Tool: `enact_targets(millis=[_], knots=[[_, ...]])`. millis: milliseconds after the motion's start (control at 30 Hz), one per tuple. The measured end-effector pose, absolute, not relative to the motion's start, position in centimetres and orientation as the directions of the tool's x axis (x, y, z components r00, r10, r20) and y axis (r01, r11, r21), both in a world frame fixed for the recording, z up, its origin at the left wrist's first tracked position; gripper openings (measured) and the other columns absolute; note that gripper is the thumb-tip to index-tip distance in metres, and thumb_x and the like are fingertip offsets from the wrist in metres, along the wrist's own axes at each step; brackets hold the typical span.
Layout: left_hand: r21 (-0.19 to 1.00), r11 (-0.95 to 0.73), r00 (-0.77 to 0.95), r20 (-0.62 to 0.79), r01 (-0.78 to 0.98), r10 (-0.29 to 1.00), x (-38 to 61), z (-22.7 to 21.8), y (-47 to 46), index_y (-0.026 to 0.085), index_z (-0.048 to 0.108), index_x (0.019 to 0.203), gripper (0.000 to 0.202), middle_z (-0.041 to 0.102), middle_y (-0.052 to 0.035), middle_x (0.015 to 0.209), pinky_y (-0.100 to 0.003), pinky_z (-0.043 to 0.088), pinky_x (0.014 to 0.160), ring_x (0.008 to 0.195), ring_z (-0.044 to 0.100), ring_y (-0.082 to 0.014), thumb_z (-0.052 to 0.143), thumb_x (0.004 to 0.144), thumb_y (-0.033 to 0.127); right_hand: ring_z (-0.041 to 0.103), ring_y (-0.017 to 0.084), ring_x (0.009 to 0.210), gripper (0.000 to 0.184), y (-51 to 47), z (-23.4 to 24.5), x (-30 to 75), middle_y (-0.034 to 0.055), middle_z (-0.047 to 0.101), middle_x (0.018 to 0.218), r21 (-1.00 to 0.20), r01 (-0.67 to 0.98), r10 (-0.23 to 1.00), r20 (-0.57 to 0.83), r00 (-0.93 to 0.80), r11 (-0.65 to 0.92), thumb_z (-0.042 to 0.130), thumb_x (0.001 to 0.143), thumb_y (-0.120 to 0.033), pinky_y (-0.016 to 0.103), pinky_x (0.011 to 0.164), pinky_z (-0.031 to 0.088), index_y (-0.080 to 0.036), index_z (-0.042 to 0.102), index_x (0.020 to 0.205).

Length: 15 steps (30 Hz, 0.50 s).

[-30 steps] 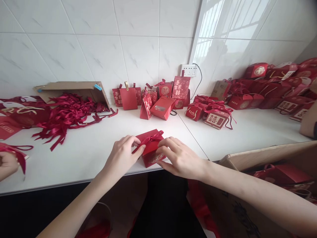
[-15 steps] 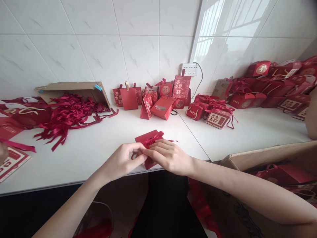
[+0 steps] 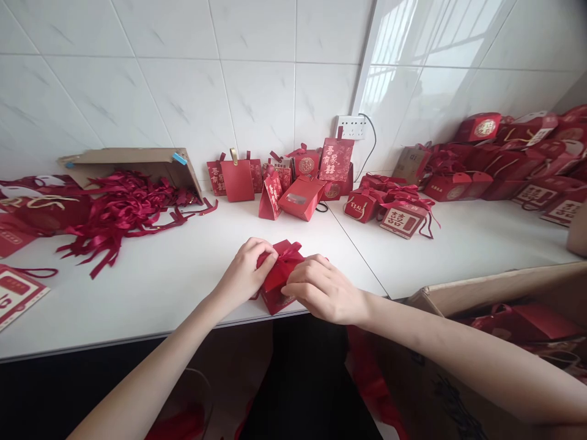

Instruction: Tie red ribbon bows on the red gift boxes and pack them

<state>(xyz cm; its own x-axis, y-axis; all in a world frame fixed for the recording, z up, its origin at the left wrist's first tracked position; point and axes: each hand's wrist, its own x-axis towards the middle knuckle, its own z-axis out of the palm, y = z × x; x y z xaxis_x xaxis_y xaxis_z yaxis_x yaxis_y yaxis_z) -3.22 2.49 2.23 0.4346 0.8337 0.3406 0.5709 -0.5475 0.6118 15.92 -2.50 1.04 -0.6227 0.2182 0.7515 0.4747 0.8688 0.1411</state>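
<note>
A small red gift box (image 3: 275, 298) with a red ribbon bow (image 3: 287, 252) on its top stands at the front edge of the white table. My left hand (image 3: 247, 270) is closed at the box's upper left side, thumb and fingers gripping beside the bow. At the right side, my right hand (image 3: 316, 288) has its fingers curled and its tips against or just in front of the box. What lies between those right fingertips is hidden. The right hand also covers the right end of the bow.
A cardboard box (image 3: 132, 154) spilling red ribbons (image 3: 123, 211) lies at left. Red gift bags (image 3: 239, 181) line the wall beneath a power socket (image 3: 351, 127). Finished-looking boxes (image 3: 403, 219) sit right of centre, a larger pile (image 3: 486, 165) behind. An open carton (image 3: 458, 293) stands at lower right.
My hands have moved apart. The left one has gone up to the box's upper left side, and the right one has shifted right, uncovering the bow. A hand at the far left has left view.
</note>
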Motion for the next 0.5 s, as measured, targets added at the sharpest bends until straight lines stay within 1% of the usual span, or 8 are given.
enact_targets(millis=[100,133,167,233,333,367,433,500], knots=[[0.647,-0.537,0.443,0.324,0.541,0.836,-3.4,2.1,2.6,0.021,0.056,0.082,0.018,0.054,-0.0032,0.101,-0.033,0.041,0.095,0.102,0.053,-0.0182,0.044,0.088,0.033,0.057,0.014,0.079,0.018,-2.4,1.1,16.1,0.0027,0.061,0.082,0.226,0.314,0.038,0.754,-0.655,0.922,0.042,0.088,-0.006,0.03,0.072,0.042,-0.017,0.052,0.098],[0.655,-0.533,0.44,0.323,0.536,0.838,-3.5,2.0,2.6,0.021,0.056,0.082,0.018,0.054,-0.0031,0.102,-0.033,0.041,0.096,0.103,0.053,-0.0182,0.044,0.088,0.033,0.056,0.014,0.076,0.016,-2.4,1.1,16.1,0.0022,0.06,0.079,0.257,0.275,-0.01,0.748,-0.664,0.926,0.044,0.087,-0.007,0.03,0.071,0.041,-0.017,0.053,0.096],[0.66,-0.531,0.437,0.324,0.531,0.839,-3.5,1.9,2.6,0.021,0.056,0.082,0.018,0.054,-0.0031,0.102,-0.033,0.041,0.096,0.103,0.053,-0.0183,0.044,0.088,0.033,0.055,0.014,0.073,0.013,-2.5,1.1,16.1,0.0019,0.059,0.077,0.278,0.268,-0.032,0.745,-0.666,0.923,0.046,0.086,-0.009,0.03,0.069,0.041,-0.017,0.053,0.093],[0.666,-0.534,0.436,0.33,0.521,0.837,-3.5,1.8,2.6,0.022,0.056,0.083,0.018,0.053,-0.0031,0.102,-0.033,0.04,0.097,0.103,0.053,-0.0182,0.044,0.088,0.033,0.054,0.015,0.07,0.007,-2.6,0.9,15.8,0.0018,0.057,0.073,0.292,0.355,0.013,0.756,-0.655,0.888,0.051,0.086,-0.015,0.031,0.066,0.039,-0.015,0.055,0.092],[0.669,-0.541,0.44,0.338,0.509,0.832,-3.5,1.7,2.6,0.022,0.056,0.083,0.018,0.053,-0.0029,0.1,-0.033,0.04,0.097,0.103,0.053,-0.0181,0.045,0.088,0.035,0.054,0.017,0.075,0.017,-2.6,0.8,15.1,0.0053,0.061,0.08,0.328,0.54,0.142,0.742,-0.655,0.775,0.055,0.088,-0.024,0.033,0.066,0.037,-0.012,0.057,0.1],[0.67,-0.542,0.439,0.34,0.507,0.831,-3.5,1.7,2.6,0.021,0.056,0.082,0.019,0.053,-0.0029,0.1,-0.033,0.04,0.097,0.103,0.053,-0.0181,0.045,0.088,0.036,0.053,0.018,0.075,0.016,-2.6,0.8,14.9,0.0061,0.062,0.083,0.344,0.576,0.172,0.732,-0.659,0.742,0.054,0.089,-0.022,0.033,0.066,0.036,-0.012,0.058,0.1],[0.675,-0.538,0.431,0.343,0.505,0.835,-3.5,1.9,2.7,0.021,0.056,0.081,0.02,0.053,-0.0031,0.099,-0.033,0.04,0.097,0.102,0.053,-0.0181,0.045,0.088,0.037,0.052,0.017,0.074,0.012,-2.4,0.9,14.7,0.0059,0.063,0.085,0.355,0.603,0.203,0.72,-0.664,0.714,0.048,0.09,-0.013,0.033,0.066,0.035,-0.013,0.06,0.095],[0.684,-0.518,0.418,0.328,0.514,0.848,-3.3,2.1,2.7,0.021,0.056,0.08,0.021,0.054,-0.0033,0.099,-0.034,0.041,0.096,0.1,0.054,-0.0184,0.045,0.087,0.037,0.051,0.015,0.073,0.019,-2.3,1.0,14.8,0.0045,0.063,0.084,0.343,0.594,0.208,0.715,-0.667,0.727,0.043,0.09,-0.007,0.032,0.067,0.035,-0.015,0.061,0.087]])
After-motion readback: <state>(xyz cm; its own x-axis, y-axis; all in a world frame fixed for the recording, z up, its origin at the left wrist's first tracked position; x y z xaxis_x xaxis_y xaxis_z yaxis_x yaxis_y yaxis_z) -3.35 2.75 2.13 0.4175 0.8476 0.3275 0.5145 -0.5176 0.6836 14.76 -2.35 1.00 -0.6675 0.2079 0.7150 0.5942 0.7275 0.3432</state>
